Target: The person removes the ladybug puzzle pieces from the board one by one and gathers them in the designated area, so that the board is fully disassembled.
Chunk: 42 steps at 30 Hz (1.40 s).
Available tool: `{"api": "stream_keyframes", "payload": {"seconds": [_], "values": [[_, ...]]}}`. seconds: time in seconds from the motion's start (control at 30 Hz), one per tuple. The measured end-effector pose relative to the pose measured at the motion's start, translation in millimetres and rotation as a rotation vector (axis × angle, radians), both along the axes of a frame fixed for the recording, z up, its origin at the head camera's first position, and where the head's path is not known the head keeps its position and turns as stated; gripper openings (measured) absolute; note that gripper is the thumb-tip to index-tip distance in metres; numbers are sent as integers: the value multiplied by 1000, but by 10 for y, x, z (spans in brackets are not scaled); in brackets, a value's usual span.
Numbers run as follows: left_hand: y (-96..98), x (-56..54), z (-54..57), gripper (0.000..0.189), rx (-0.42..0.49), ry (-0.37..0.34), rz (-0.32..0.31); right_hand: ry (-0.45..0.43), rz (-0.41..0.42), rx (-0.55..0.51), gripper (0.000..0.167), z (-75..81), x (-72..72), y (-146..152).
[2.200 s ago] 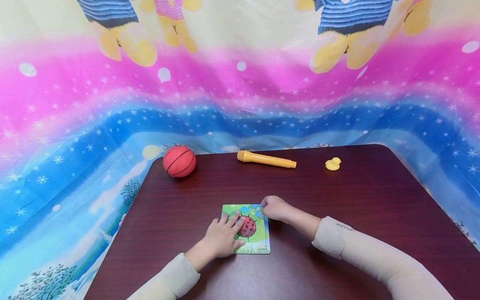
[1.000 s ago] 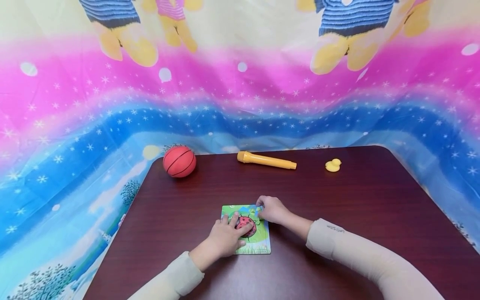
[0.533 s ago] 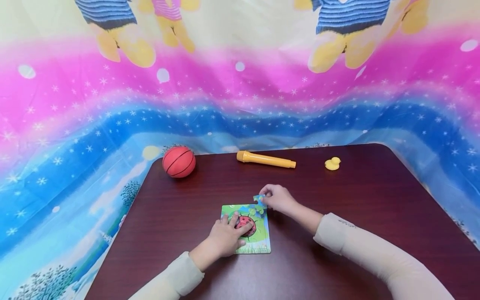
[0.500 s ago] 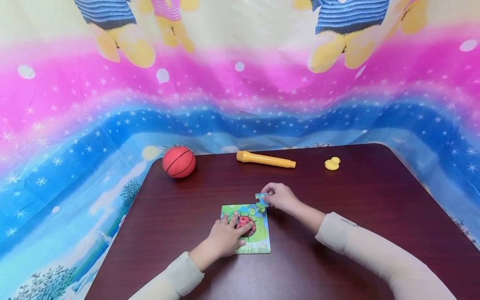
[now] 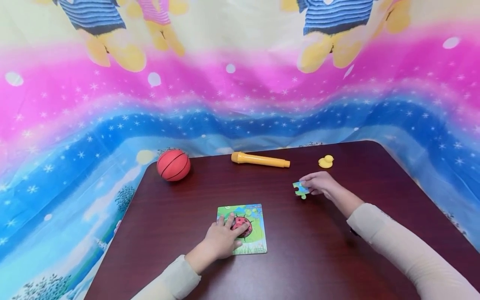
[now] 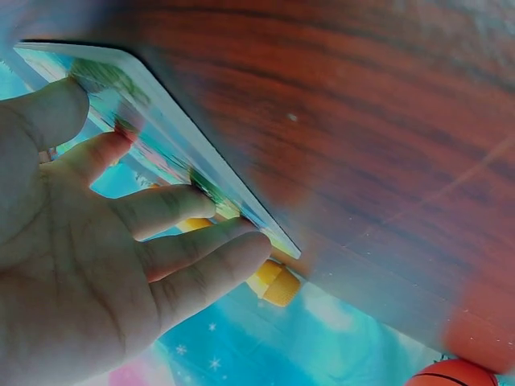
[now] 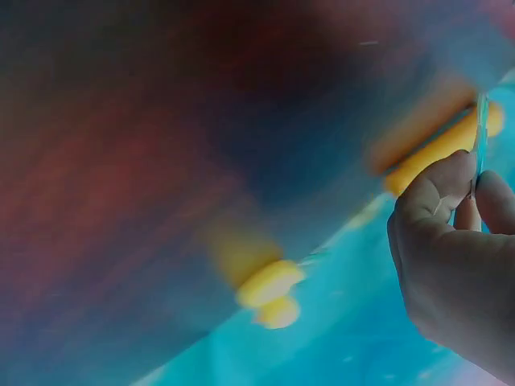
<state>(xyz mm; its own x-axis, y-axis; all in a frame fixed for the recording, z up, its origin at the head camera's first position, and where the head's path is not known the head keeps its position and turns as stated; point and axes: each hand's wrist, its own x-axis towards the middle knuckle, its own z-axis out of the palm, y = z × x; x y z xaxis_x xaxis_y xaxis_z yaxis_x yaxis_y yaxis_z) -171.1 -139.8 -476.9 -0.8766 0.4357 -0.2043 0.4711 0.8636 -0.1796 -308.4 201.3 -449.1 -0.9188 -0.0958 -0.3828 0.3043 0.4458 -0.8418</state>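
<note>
A square ladybug jigsaw puzzle (image 5: 256,237) lies flat on the dark wooden table. My left hand (image 5: 220,238) rests on its left side with the fingers spread, covering part of the ladybug. In the left wrist view those fingers touch the puzzle board (image 6: 173,133) at their tips. Over the table, right of the puzzle, my right hand (image 5: 321,183) pinches a blue-green puzzle piece (image 5: 301,189) between thumb and fingers. The right wrist view catches that piece (image 7: 481,133) edge-on. At the puzzle's upper right corner the bare backing shows.
Along the table's (image 5: 180,216) far edge lie a red toy basketball (image 5: 173,165), a yellow toy microphone (image 5: 260,160) and a small yellow rubber duck (image 5: 326,161). The duck sits just beyond my right hand. A printed cloth (image 5: 232,100) hangs behind the table.
My right hand took hold of the corner puzzle piece, lifted it out of the puzzle and carried it to the right. The left hand stayed on the puzzle. The head view shifted slightly.
</note>
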Motion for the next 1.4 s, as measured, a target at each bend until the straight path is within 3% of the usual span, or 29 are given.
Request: {"api": "stream_keyframes", "payload": {"seconds": [0.13,0.3,0.7,0.8,1.03,1.23,1.4], "values": [[-10,2,-25,56,4,12,-10,4,-13,41,38,-117,-57,221],[-7,14,-40,55,38,19,-17,95,8,214,25,-210,-102,419],[-37,-22,-34,55,64,12,-7,263,89,548,17,-131,-157,441],[-42,-24,-47,54,68,4,-4,275,120,590,15,-125,-164,397],[-40,-2,-39,53,73,-6,-3,211,130,680,9,-193,-174,342],[-53,3,-37,53,73,-4,10,317,126,759,43,-258,-114,186],[-61,-8,-53,54,73,-12,17,452,113,739,42,-203,7,-36]]}}
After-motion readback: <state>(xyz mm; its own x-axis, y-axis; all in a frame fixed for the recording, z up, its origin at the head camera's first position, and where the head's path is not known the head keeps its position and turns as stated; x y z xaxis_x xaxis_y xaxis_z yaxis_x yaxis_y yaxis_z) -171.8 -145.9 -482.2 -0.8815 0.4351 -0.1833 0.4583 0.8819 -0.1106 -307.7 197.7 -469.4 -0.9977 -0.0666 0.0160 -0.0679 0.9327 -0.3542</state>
